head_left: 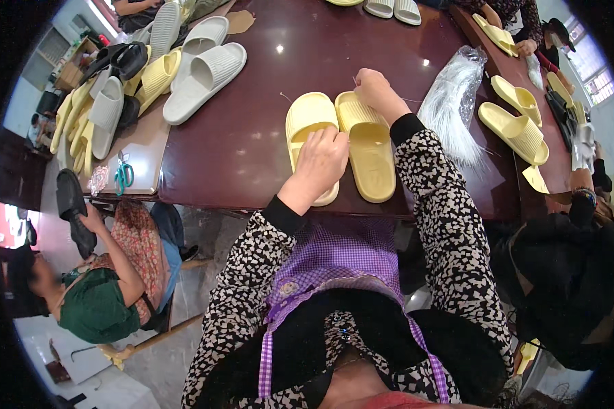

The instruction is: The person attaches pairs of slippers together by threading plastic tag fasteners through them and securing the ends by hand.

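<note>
Pale yellow moulded foam slides (341, 143) lie as a pair on the glossy dark maroon tabletop (252, 129), under sleeves speckled black and cream (443, 204) and above a purple-and-white gingham apron (341, 266). Off to the side sit light grey ribbed slides (205, 71), more yellow ones (515, 129) and black ones (123, 58). There are teal-handled scissors (123, 174), a clear bag of whitish plastic threads (454, 102), and a neighbour's dark green top (95, 307).

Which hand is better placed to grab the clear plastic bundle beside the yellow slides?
Right. The right hand sits at the top of the right yellow slide, nearest the clear plastic bundle. The left hand rests on the left yellow slide, farther away.
</note>
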`<action>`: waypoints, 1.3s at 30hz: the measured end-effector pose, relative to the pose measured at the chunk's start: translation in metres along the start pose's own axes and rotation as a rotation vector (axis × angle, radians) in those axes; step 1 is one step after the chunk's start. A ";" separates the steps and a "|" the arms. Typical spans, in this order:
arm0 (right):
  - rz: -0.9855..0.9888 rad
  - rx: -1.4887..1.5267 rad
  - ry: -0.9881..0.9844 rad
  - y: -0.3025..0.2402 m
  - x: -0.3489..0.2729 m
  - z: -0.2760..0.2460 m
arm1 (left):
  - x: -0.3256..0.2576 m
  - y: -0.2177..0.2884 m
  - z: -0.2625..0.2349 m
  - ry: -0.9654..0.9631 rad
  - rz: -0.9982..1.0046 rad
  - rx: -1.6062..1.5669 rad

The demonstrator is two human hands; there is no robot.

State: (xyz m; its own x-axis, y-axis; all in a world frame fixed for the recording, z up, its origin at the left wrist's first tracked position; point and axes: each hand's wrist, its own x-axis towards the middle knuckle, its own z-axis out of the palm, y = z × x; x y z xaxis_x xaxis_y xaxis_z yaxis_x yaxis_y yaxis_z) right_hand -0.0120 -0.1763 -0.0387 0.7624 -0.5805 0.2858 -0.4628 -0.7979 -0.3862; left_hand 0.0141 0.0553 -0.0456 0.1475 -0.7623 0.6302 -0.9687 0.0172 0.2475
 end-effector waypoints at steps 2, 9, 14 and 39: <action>-0.013 0.038 0.021 -0.003 0.004 -0.001 | -0.001 -0.004 -0.001 0.030 0.027 -0.040; -0.152 0.470 -0.090 -0.061 0.011 -0.011 | -0.006 -0.010 0.004 0.053 0.015 -0.083; -0.185 0.294 -0.203 -0.072 0.015 0.005 | 0.001 -0.007 0.002 0.070 0.030 -0.090; -0.056 0.388 -0.285 -0.085 0.006 0.010 | 0.002 -0.004 0.000 0.050 0.021 -0.042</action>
State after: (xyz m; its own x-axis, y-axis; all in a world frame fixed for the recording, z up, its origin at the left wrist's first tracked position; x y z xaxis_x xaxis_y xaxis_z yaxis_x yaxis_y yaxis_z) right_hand 0.0363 -0.1105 -0.0133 0.9000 -0.4276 0.0845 -0.2563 -0.6759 -0.6910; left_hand 0.0183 0.0535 -0.0455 0.1383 -0.7283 0.6711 -0.9626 0.0604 0.2640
